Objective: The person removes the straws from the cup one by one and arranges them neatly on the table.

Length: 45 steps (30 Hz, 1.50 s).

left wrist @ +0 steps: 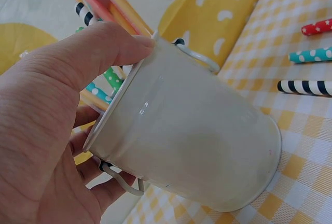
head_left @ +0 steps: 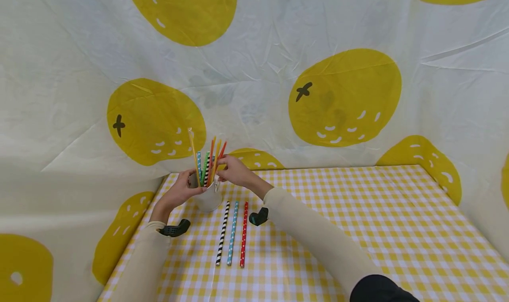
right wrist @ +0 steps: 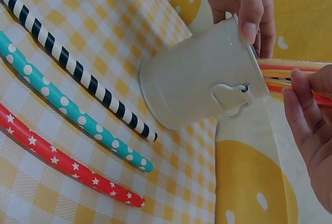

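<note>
A white metal bucket (left wrist: 187, 125) with small side handles holds several straws, some patterned and some plain orange, red or yellow. My left hand (head_left: 180, 190) grips its rim, the thumb over the near edge and the fingers around the far side. At the right of the rim, my right hand (head_left: 235, 171) pinches orange and red straws (right wrist: 280, 73) that stand in the bucket. Beside the bucket lie three straws in a row: black-and-white striped (head_left: 222, 233), blue with white dots (head_left: 232, 233) and red with white stars (right wrist: 72, 164).
A yellow-and-white checked cloth (head_left: 338, 213) covers the table. Behind and to the left hangs a pale curtain (head_left: 254, 103) printed with large yellow fruit, meeting the table's back edge close behind the bucket.
</note>
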Tool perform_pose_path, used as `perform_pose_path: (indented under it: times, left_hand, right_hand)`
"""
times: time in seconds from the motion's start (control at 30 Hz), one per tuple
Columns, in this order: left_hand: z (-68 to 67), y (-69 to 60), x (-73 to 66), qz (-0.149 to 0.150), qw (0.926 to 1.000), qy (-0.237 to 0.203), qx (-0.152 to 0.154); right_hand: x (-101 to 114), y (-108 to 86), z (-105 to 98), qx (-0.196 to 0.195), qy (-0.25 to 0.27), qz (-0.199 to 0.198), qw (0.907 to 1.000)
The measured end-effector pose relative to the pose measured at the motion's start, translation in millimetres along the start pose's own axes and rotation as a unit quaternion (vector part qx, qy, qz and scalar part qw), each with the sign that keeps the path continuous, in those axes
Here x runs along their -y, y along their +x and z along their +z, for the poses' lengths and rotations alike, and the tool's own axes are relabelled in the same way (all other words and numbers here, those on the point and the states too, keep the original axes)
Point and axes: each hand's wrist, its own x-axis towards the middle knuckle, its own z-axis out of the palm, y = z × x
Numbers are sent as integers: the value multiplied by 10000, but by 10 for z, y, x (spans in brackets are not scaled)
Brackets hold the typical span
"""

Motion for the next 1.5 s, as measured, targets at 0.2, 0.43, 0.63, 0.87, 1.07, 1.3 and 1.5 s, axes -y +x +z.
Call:
perform_pose_path:
  times: [0.2, 0.43, 0.63, 0.87, 1.07, 1.3, 1.5]
  left_hand:
    - [-5, -15, -16, -88, 9999, 59, -25]
    - [-22, -18, -9, -85, 9999, 132, -5]
    - [-19, -7, -6, -17, 9999, 132, 2]
    - [-20, -13, -3, -40, 9999, 162, -12]
    - [-20, -23, -11, -36, 9999, 149, -7]
    - [-6, -19, -12, -65, 10000, 58, 20]
    - [-3, -18, -4, -78, 9999, 80, 36]
  right_hand:
    - [15, -6, -59, -32, -203, -189, 9996]
    - [31, -25, -155, -42, 34, -398, 9992]
    - [68, -54, -247, 117, 492, -508, 9974]
    - [119, -76, -365, 101, 535, -684, 9962]
    - [164, -92, -463, -98, -2, -1156, 9933]
    - [230, -114, -536, -348, -257, -1371, 9896]
    - [279, -132, -607, -463, -156, -1428, 9885]
